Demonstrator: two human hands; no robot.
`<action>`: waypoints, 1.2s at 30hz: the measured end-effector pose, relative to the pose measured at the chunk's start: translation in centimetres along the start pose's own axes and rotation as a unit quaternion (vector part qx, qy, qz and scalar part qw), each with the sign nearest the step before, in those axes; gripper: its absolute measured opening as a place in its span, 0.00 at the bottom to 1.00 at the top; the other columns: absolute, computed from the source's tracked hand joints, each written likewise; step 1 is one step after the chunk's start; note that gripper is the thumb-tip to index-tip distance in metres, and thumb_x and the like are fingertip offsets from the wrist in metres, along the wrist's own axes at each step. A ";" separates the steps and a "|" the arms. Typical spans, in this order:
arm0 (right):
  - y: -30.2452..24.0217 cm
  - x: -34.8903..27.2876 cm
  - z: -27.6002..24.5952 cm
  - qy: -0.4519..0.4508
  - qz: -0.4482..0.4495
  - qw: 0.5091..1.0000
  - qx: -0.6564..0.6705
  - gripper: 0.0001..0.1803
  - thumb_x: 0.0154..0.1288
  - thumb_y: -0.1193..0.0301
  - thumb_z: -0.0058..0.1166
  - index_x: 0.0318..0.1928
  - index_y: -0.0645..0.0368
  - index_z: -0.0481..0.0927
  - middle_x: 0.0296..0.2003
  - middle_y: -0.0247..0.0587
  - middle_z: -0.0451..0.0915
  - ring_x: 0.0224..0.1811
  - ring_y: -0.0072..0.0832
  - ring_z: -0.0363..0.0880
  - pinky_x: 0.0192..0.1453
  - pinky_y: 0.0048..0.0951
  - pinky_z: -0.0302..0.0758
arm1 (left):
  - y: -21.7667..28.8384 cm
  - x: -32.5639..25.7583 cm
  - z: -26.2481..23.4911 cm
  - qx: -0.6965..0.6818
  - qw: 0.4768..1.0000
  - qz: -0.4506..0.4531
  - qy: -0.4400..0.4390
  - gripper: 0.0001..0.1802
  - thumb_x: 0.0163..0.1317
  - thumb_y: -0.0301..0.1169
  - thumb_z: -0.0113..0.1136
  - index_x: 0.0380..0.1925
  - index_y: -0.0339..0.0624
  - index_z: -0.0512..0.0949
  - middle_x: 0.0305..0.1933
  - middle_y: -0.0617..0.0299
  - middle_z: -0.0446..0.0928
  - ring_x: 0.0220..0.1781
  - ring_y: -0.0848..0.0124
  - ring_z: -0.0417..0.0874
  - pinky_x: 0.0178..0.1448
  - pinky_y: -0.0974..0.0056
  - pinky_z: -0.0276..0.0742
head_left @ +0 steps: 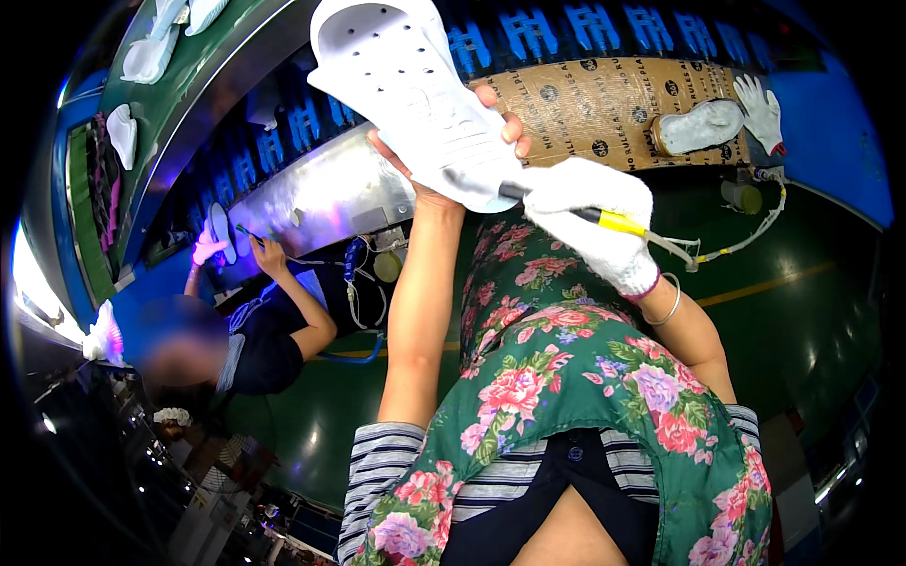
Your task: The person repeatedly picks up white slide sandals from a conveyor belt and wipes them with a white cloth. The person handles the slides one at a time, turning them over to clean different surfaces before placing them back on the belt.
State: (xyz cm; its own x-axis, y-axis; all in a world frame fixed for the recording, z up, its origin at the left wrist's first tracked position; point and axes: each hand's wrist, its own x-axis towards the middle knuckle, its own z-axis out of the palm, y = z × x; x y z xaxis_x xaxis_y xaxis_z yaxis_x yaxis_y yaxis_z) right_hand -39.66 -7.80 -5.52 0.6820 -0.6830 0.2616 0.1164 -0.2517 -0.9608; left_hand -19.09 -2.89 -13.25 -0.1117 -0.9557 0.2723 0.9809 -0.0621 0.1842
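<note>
A white clog [415, 99] with small round holes in its wide toe part is held up in front of me, toe pointing away. My bare left hand [436, 192] supports it from beneath, with fingers curled around its right side and the thumb at its left. My right hand [595, 215], in a white knit glove, grips a brush [621, 222] with a dark shaft and yellow tape on the handle. A thin pale tube runs from the handle's end. The brush's blurred tip meets the clog near its heel end.
Printed cardboard [585, 94] covers the bench ahead, bearing a whitish shoe-shaped piece [700, 127] and a spare white glove [758, 106]. Blue racks [595, 28] line the back. At left, a co-worker [283, 321] handles a sole beside a metal bench [326, 184]; white shoes [151, 55] lie on a green belt.
</note>
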 end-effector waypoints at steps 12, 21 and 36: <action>0.0 0.2 0.2 -0.120 -0.150 0.972 -0.135 0.12 0.53 0.76 0.70 0.40 0.51 0.90 0.44 0.39 0.89 0.40 0.35 0.88 0.44 0.32 0.81 | 2.0 0.5 1.9 0.076 0.990 -0.083 0.086 0.59 0.51 0.77 0.54 0.71 0.41 0.63 0.60 0.37 0.68 0.47 0.48 0.74 0.43 0.48 0.75; -0.2 0.6 0.1 -0.153 -0.185 0.962 -0.133 0.13 0.55 0.73 0.71 0.43 0.48 0.89 0.40 0.34 0.89 0.42 0.32 0.87 0.42 0.34 0.80 | 3.0 0.1 2.4 0.003 0.985 -0.149 0.088 0.51 0.62 0.62 0.54 0.71 0.29 0.63 0.58 0.22 0.73 0.49 0.41 0.84 0.53 0.45 0.84; -0.3 0.2 -0.8 -0.079 0.119 0.990 0.022 0.06 0.58 0.77 0.70 0.38 0.60 0.90 0.37 0.42 0.90 0.40 0.29 0.88 0.46 0.28 0.82 | 1.0 -1.3 2.2 0.095 0.962 -0.084 0.241 0.54 0.63 0.72 0.44 0.74 0.37 0.61 0.57 0.36 0.74 0.47 0.46 0.82 0.48 0.46 0.81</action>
State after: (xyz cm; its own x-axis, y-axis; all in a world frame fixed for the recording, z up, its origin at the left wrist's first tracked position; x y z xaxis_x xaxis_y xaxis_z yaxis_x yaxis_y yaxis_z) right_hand -40.12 -8.40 -5.09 0.7978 -0.6028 0.0133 -0.0324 -0.0650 -0.9974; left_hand -18.34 -1.10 -11.32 -0.1339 -0.9620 -0.2382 0.9041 -0.2170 0.3682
